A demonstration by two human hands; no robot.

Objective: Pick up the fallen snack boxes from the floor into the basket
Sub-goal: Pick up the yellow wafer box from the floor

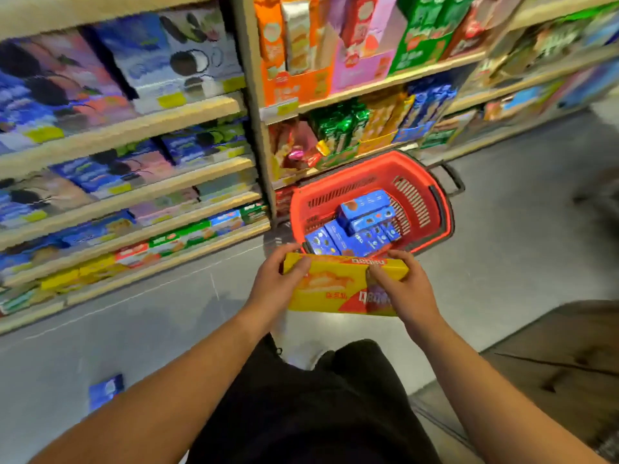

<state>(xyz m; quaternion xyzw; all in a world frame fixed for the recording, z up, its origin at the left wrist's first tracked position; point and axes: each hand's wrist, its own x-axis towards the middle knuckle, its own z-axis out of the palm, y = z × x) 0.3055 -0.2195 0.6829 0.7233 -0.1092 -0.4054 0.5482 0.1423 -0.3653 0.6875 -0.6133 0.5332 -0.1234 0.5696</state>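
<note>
I hold a large yellow snack box [335, 286] in front of me with both hands, just short of the near rim of the red basket [435, 209]. My left hand [278, 283] grips its left end, thumb on top. My right hand [402, 283] grips its right end. The basket stands on the grey floor by the shelves and holds several blue snack boxes [361, 222]. One blue snack box [106, 390] lies on the floor at the lower left, beside my left forearm.
Wooden store shelves [134, 182] packed with snack packs run along the left and back. A black pull handle [452, 177] sticks out behind the basket. A brown wooden floor section [552, 349] lies to the right. My dark trousers fill the bottom centre.
</note>
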